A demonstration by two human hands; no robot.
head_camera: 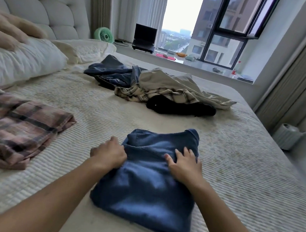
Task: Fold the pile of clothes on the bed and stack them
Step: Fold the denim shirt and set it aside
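folded jeans (142, 187) under both hands: left fingers (112, 142) clenched at edge, right fingers (179, 154) flat.

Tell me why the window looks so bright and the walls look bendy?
Head view: daylight pours through the window, so the sky washes out white; the wide lens bends the curtain at the right edge; the pillow top left is smeared and blurry, while the blue jeans under both hands stay fairly sharp.

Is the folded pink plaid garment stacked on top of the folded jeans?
No, the pink plaid garment lies apart on the bed, left of the folded jeans.
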